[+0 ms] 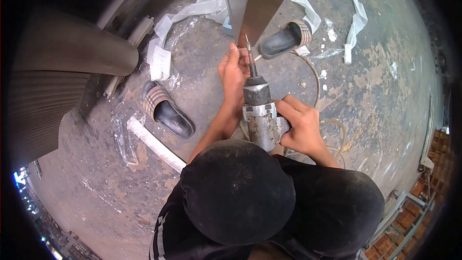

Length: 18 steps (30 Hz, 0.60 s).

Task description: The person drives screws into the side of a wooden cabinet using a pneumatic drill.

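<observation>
My right hand (303, 125) is wrapped round the handle of a worn, silver-grey power drill (262, 125). The drill's dark chuck (256, 91) and long thin bit (250, 50) point away from me, tip up towards a metal profile (262, 5). Close beside the bit, my left hand (232, 75) has its thumb raised and its other fingers curled. What those fingers hold, if anything, is too small and partly hidden by the bit. The profile is grey on one face and brown on the other, and its near end lies just beyond my left fingertips.
Two striped slide sandals (285, 38) (168, 111) lie on the stained floor (385, 91). White wrapping strips (161, 60) (356, 24) and a long white strip (156, 145) are scattered round. A hose or cord (317, 79) runs at right. A large grey rounded object (96, 50) stands left.
</observation>
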Available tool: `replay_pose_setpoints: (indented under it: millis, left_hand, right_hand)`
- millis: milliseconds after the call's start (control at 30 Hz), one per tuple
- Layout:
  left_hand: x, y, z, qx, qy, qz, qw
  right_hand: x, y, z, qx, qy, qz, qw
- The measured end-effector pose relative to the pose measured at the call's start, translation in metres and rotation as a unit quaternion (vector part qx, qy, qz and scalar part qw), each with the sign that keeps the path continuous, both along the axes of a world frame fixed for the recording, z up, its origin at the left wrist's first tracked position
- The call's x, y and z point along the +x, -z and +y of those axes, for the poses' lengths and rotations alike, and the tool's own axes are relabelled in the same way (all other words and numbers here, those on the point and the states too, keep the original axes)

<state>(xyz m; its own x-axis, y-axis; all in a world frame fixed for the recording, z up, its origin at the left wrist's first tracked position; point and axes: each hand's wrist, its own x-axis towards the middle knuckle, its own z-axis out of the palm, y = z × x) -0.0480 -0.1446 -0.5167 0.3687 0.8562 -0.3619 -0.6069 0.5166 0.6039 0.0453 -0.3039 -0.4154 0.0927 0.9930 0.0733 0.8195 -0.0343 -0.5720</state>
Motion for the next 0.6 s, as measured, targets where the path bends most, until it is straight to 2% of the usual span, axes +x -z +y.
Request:
replay_pose_setpoints:
  millis: [133, 600]
  left_hand:
    - [-0.0014, -0.0006, -0.0012, 0.015, 0.014, 0.015, 1.0]
    - [-0.0034, -0.0008, -0.0002, 0.007, 0.003, 0.045, 0.999]
  right_hand:
    - [-0.0015, -0.0013, 0.0011, 0.006, 0.008, 0.026, 1.0]
    - [0.0044, -0.0005, 0.0038, 0.007, -0.014, -0.051, 0.999]
